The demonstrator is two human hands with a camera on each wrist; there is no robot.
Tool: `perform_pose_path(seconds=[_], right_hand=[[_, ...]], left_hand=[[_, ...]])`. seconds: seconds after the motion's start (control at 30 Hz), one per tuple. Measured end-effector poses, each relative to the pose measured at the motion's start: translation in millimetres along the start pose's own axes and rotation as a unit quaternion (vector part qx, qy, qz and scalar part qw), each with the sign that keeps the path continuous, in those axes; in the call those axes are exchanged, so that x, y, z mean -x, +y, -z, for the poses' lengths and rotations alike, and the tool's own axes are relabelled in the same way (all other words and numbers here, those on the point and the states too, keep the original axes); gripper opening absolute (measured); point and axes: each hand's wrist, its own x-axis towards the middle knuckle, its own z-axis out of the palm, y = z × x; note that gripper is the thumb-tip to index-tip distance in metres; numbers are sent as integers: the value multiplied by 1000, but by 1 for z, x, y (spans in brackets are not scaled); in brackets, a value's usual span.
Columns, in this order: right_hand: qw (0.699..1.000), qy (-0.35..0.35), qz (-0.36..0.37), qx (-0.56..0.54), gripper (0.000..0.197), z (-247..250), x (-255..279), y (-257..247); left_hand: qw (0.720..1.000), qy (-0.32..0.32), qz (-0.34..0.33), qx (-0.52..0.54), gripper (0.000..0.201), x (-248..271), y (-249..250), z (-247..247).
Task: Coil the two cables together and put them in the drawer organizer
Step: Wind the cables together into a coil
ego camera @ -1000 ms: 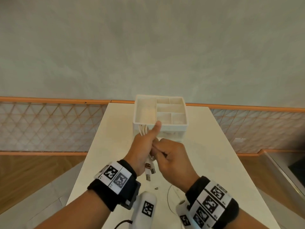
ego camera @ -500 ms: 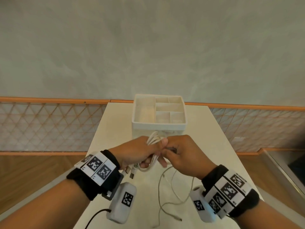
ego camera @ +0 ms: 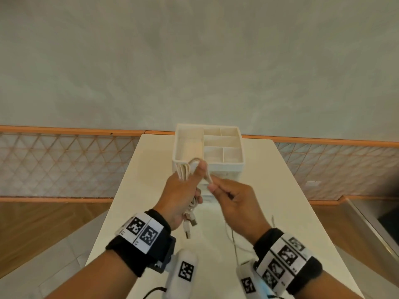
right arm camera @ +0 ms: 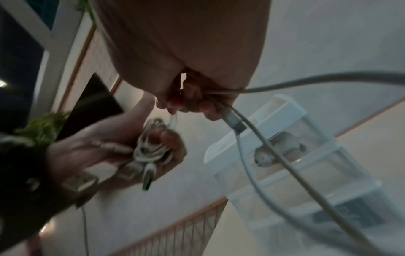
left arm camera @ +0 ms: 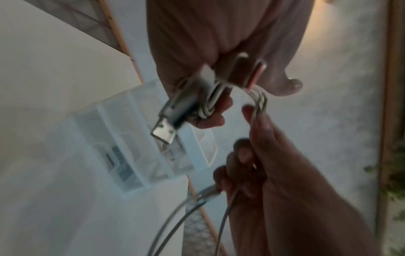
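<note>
Currently winding the 2 cables (ego camera: 187, 169) into a single bundle, held up above the desk (ego camera: 138, 190) just in front of the drawer organizer (ego camera: 234, 164). Gripping the bundle in the left hand (ego camera: 179, 198), fingers curled round several stacked loops, thumb pressing on top; loops projecting above the fist, 2 USB plugs (ego camera: 191, 222) hanging below it. Pinching the running strands in the right hand (ego camera: 234, 203) between thumb and forefinger, just beside the left thumb, remaining fingers curled round the same strands. Feeding the next turn across, to judge from the short span between both hands.

Trailing loose: a length of both strands dropping from the right hand toward the desk and curving near the right wrist. Showing in the right wrist view: a small connector (right arm camera: 235, 123) on 1 strand just below the fingers, suggesting 1 cable nearly wound in. Not possible to tell how much slack is lying out of sight.

Judging progress at roughly the middle to late stage of coiling. Remaining: taking up the slack, securing the bundle, placing it in 1 compartment of the organizer. Standing with no cable in any top compartment as seen from the head view; large left compartment looking the likeliest fit.
</note>
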Motion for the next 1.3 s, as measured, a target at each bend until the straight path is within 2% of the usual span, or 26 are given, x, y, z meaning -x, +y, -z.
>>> perform_pose_path(seconds=[0.07,0.17,0.23,0.3,0.37,0.43,0.5,0.57,0.63,0.7,0.77,0.83,0.9,0.93,1.0,1.03,1.07,1.2,1.23,1.3], right_hand=[[999,-27,41,15,21,-16,7,2],[994,-79,61,44,17,-27,16,6],[988,-131,59,56,23,-28,24,9],[988,-153,19,28,33,-21,29,11],[987,-153,-49,-18,24,-8,30,11],[981,-167,-91,-27,18,5,25,11],[977,-196,-83,2,18,14,16,10],[974,-213,-68,36,16,18,3,7],[970,-224,-59,70,19,21,-8,3],[966,-238,-43,91,27,23,-15,0],[968,-228,-37,101,33,23,-20,-1],[973,-203,-33,103,29,22,-22,-3],[984,-157,-42,76,15,23,-24,-4],[989,-124,-54,55,14,26,-26,-3],[995,-59,-81,16,18,36,-28,2],[995,-36,-90,-4,19,42,-28,5],[995,-21,-97,-20,20,46,-26,9],[996,-24,-83,-23,25,30,-11,12],[997,-28,-66,-12,26,20,-7,8],[999,-40,-15,9,25,3,-1,1]], left_hand=[[1000,-19,5,-16,31,2,-7,-8],[997,61,51,22,33,-6,-15,-7],[986,107,69,105,34,-12,-13,-1],[978,124,79,150,37,-19,-7,11],[978,116,86,154,37,-24,1,29],[990,60,91,92,36,-23,9,42],[995,-38,81,-50,38,-18,12,45],[972,-134,66,-180,40,-9,15,37],[936,-221,41,-270,44,-3,14,30],[906,-294,21,-303,40,-2,11,26],[897,-320,20,-305,39,-2,9,25],[889,-306,8,-342,32,-6,6,25],[886,-258,-32,-385,8,-6,9,25],[899,-217,-43,-378,17,-7,10,27],[959,-132,-18,-251,16,-13,9,34],[983,-96,-8,-158,12,-15,10,37],[994,-72,-5,-78,11,-17,10,39],[993,-31,13,117,20,-19,5,31],[991,-38,17,126,20,-17,5,26],[995,-73,2,71,30,-11,1,15]])
